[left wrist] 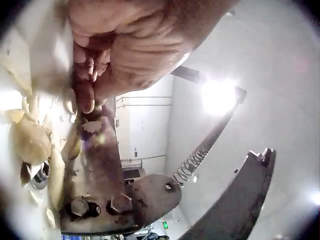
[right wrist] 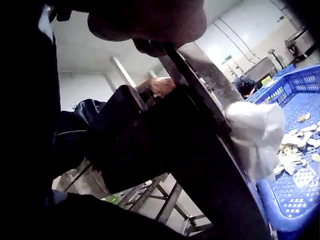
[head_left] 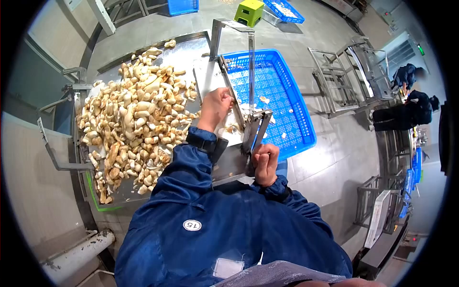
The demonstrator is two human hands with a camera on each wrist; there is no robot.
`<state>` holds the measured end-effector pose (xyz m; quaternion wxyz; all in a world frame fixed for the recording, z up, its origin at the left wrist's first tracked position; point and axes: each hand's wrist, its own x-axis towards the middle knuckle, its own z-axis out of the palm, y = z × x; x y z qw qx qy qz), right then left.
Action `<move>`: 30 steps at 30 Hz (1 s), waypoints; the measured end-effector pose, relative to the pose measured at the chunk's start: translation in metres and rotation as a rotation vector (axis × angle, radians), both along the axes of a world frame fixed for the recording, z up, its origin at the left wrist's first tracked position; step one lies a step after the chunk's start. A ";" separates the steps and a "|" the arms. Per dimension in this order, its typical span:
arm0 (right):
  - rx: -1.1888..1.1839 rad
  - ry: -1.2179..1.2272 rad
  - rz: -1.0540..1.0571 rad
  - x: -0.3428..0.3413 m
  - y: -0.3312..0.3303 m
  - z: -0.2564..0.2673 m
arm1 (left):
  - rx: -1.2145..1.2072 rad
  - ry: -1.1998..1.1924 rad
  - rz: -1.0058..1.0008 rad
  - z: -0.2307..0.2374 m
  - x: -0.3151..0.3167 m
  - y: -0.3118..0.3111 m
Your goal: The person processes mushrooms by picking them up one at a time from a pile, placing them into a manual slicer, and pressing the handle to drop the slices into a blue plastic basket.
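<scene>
- One large heap of pale mushrooms [head_left: 138, 115] lies on the metal counter [head_left: 189, 51], left of both hands, long axis running away from the body; left hand [head_left: 216, 107] nearer.
- Blue perforated basket [head_left: 294, 95]: opposite side, right of the cutter.
- Spring-loaded cutter lever [head_left: 251, 136]: gripped by right hand [head_left: 266, 165].
- Left fingers: curled beside the cutting edge; contents cannot be told.

The number "15" stands upside down in the head view, in dark figures on a round white badge [head_left: 192, 225] on the blue jacket [head_left: 229, 239]. Script on the grey cloth [head_left: 282, 275] below is too small to read.
</scene>
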<state>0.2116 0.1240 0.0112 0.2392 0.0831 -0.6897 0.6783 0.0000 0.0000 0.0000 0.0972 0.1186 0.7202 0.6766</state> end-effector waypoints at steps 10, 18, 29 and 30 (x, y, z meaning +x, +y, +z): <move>-0.136 -0.114 -0.003 -0.024 -0.007 0.091 | -0.125 0.067 0.033 -0.004 -0.009 0.003; 0.331 0.063 -0.206 -0.002 -0.001 0.004 | 0.025 -0.110 -0.127 0.012 -0.008 0.005; 0.167 -0.092 -0.085 0.005 -0.003 0.014 | -0.116 0.108 0.046 -0.008 -0.017 0.012; 0.165 -0.065 -0.097 0.004 -0.003 0.015 | -0.110 0.037 0.037 0.014 -0.004 0.012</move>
